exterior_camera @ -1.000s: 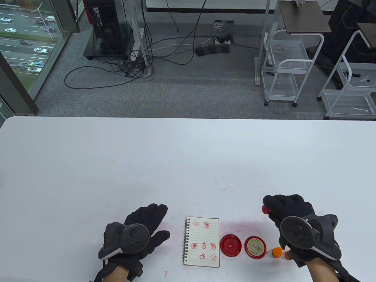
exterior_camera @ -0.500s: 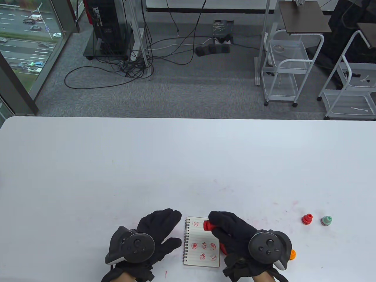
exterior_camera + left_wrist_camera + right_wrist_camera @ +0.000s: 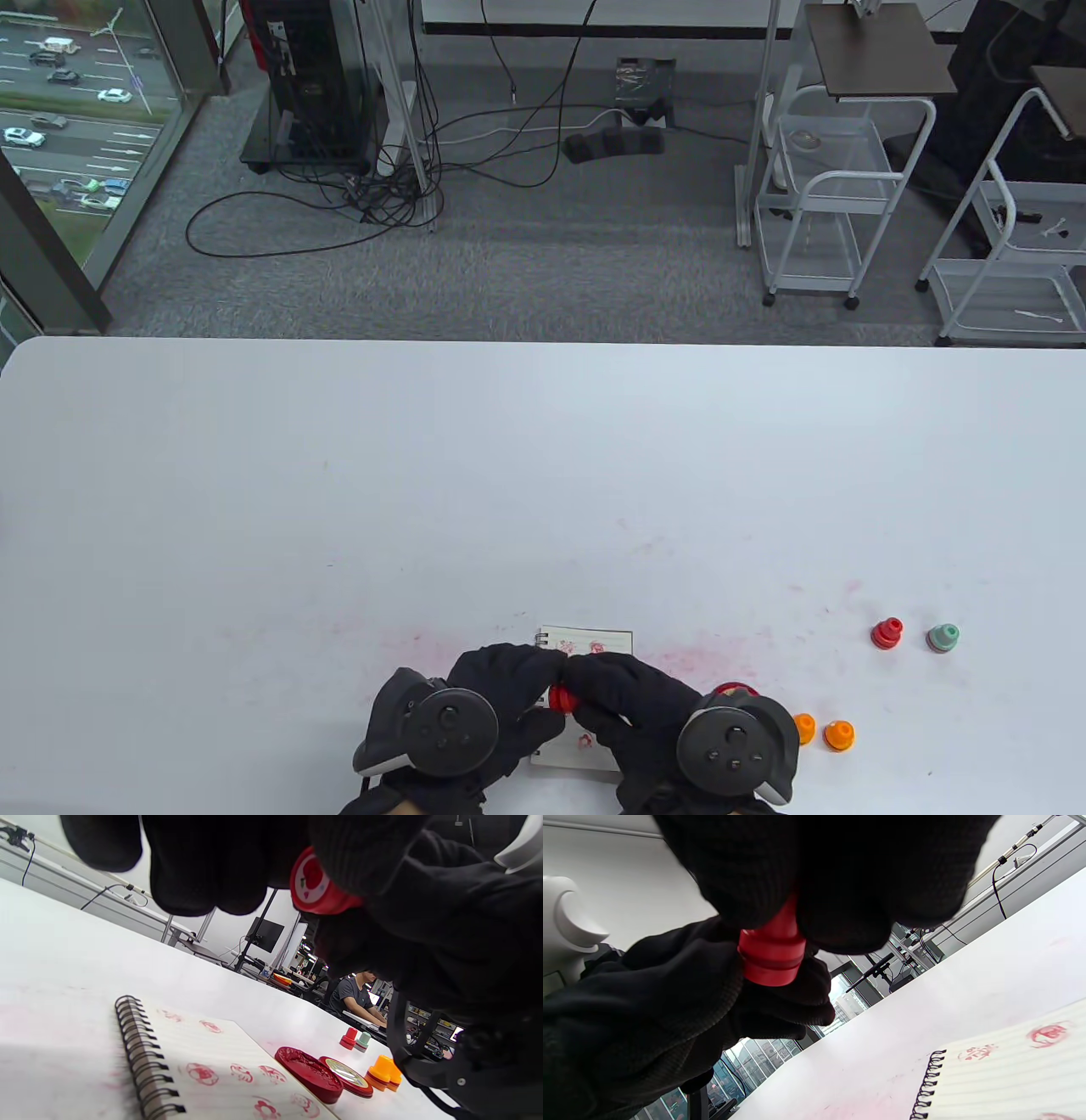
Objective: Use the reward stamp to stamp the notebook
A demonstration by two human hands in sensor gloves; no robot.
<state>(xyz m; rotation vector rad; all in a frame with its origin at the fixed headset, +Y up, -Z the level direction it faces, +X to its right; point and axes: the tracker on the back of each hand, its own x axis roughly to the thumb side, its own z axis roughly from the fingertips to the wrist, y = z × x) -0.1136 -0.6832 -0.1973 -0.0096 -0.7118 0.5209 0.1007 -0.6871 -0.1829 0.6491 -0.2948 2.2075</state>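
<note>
The small red plastic reward stamp (image 3: 559, 698) hangs above the spiral-bound lined notebook (image 3: 594, 638), at table view's six o'clock. The right hand (image 3: 632, 705) pinches its handle; the left hand (image 3: 501, 689) curls round its base end, probably uncapping it. Next: free the face, ink it on the open red ink pad (image 3: 309, 1074) at the notebook's three o'clock, then press squarely on bare paper.

Left hand (image 3: 496, 705) in a black knitted glove, right hand (image 3: 632, 709) in a matching black glove, dark grey round tracker with small buttons on each hand's back, white trim on its underside, black straps at the wrists
</note>
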